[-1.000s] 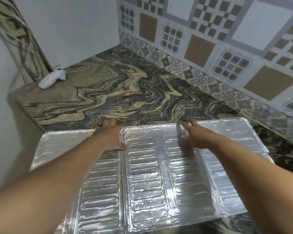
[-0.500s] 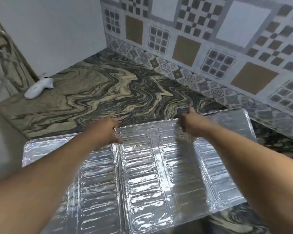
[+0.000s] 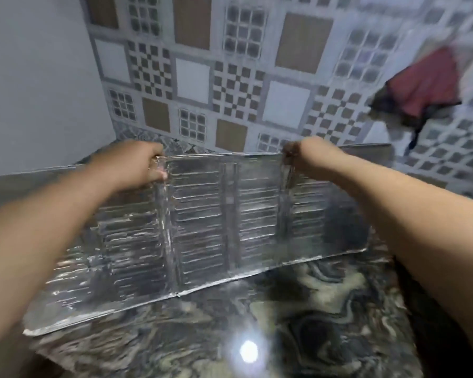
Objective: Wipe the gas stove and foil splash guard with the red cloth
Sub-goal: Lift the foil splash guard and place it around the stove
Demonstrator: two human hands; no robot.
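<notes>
The silver foil splash guard (image 3: 202, 227) stands almost upright on the marbled countertop (image 3: 298, 309), its lower edge resting on the stone. My left hand (image 3: 137, 165) grips its top edge near the left fold. My right hand (image 3: 309, 156) grips the top edge near the right fold. A red cloth (image 3: 426, 85) hangs at the upper right against the tiled wall, blurred. No gas stove is in view.
A patterned tile wall (image 3: 230, 77) stands right behind the guard, and a plain grey wall (image 3: 38, 77) closes the left side. A bright light reflection (image 3: 247, 350) shines on the counter near the front edge.
The foil guard has gone from lying flat on the counter to standing nearly upright, lifted by its far edge with both hands. The view has tilted up, bringing the red cloth into sight.
</notes>
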